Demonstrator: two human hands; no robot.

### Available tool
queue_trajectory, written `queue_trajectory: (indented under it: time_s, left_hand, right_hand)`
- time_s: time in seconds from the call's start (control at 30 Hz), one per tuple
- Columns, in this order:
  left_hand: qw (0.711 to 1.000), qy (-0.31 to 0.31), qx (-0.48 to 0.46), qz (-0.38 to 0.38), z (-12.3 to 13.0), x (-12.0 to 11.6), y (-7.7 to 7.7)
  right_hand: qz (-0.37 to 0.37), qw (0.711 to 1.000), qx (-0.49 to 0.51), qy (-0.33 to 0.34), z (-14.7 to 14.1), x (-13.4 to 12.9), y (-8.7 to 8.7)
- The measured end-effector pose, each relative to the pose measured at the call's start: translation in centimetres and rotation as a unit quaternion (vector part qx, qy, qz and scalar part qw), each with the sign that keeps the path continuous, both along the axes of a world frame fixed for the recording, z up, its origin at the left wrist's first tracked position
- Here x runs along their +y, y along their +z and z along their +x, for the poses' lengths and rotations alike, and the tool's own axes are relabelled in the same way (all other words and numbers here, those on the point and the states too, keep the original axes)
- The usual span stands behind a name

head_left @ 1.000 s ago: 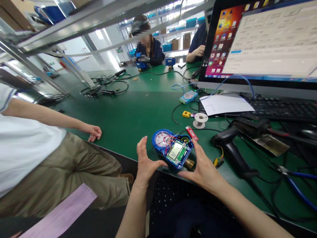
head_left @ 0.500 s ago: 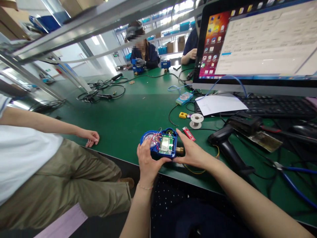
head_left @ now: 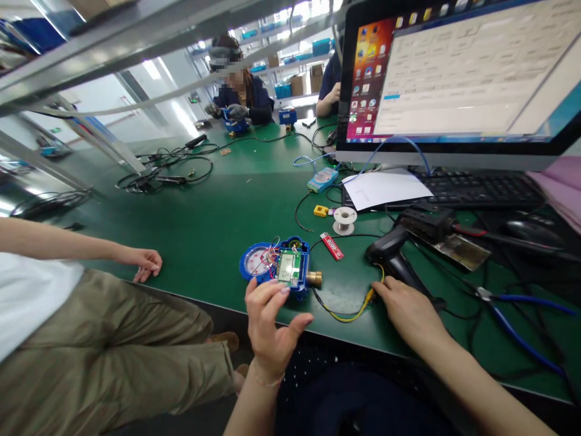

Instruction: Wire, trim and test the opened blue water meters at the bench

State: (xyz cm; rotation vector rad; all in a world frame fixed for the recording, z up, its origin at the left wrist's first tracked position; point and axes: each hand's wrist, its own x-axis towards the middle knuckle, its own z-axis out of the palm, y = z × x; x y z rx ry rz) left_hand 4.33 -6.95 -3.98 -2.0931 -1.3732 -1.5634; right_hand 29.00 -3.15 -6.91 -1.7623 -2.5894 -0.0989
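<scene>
A blue water meter (head_left: pixel 254 264) lies on the green bench with its electronics uncovered. Its circuit board (head_left: pixel 287 268) carries a small lit display, thin coloured wires run across to the round dial, and a brass pipe end (head_left: pixel 314 278) sticks out at the right. My left hand (head_left: pixel 271 324) is open at the meter's near edge, fingers spread; whether the fingertips touch the casing I cannot tell. Farther right, my right hand (head_left: pixel 411 312) pinches a yellow wire lead (head_left: pixel 370 297) between thumb and fingers. Yellow and dark wires loop from there toward the meter.
A barcode scanner (head_left: pixel 399 257) lies just beyond my right hand, with blue-handled pliers (head_left: pixel 512 321) to its right. Behind the meter are a red-and-white box (head_left: pixel 331 246), a solder spool (head_left: pixel 345 221) and a monitor (head_left: pixel 454 79). Another person's hand (head_left: pixel 147 264) rests at the left edge.
Both hands have let go of the meter's sides. My right hand has moved right to the yellow wire lead; my left has opened and drawn back slightly. The view has shifted right.
</scene>
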Motion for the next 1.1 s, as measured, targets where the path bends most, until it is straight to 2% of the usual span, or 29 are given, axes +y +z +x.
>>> queue_trajectory:
  time_s: [0.07, 0.13, 0.23, 0.3, 0.37, 0.47, 0.57, 0.7, 0.8, 0.9, 0.97, 1.1]
  left_hand:
    - [0.998, -0.035, 0.046, 0.007, 1.5, -0.4, 0.7]
    - [0.995, -0.04, 0.095, 0.001, 2.6, -0.6, 1.2]
    - [0.985, -0.05, 0.159, -0.042, 3.4, -0.5, 1.3]
    - [0.974, -0.075, 0.2, -0.078, 3.6, -0.5, 1.2]
    - [0.967, -0.094, 0.222, -0.087, 3.5, -0.5, 1.2]
    - [0.972, -0.095, 0.208, -0.053, 3.2, -0.8, 1.6]
    - [0.979, -0.099, 0.175, -0.014, 2.5, -1.1, 2.0]
    - [0.987, -0.083, 0.135, 0.016, 1.2, -1.5, 2.0]
    - [0.998, -0.039, 0.043, 0.039, 0.0, -1.3, 2.0]
    - [0.994, 0.006, -0.082, 0.067, -1.2, -0.4, 2.1]
    - [0.987, 0.018, -0.15, 0.06, -1.9, 0.5, 2.0]
    - [0.981, -0.046, -0.188, -0.002, -2.9, 1.7, 1.4]
  right_hand:
    - [0.042, 0.997, 0.04, 0.047, -0.3, -0.2, 0.3]
    - [0.112, 0.982, 0.109, 0.111, -0.4, -0.9, 1.0]
    - [0.194, 0.927, 0.226, 0.228, -0.8, -2.8, 2.5]
    - [0.206, 0.895, 0.271, 0.29, -1.6, -4.1, 3.4]
    - [0.208, 0.874, 0.302, 0.319, -2.6, -5.1, 4.1]
    - [0.2, 0.852, 0.329, 0.355, -4.3, -5.5, 5.1]
    - [0.168, 0.844, 0.317, 0.399, -5.4, -5.1, 5.9]
    - [0.192, 0.827, 0.352, 0.395, -6.0, -4.9, 5.7]
    - [0.204, 0.818, 0.373, 0.388, -5.4, -5.0, 4.8]
    - [0.152, 0.836, 0.373, 0.372, -3.9, -4.7, 3.6]
    - [0.117, 0.859, 0.357, 0.348, -2.9, -4.5, 2.5]
    - [0.118, 0.883, 0.334, 0.307, -1.3, -4.4, -0.2]
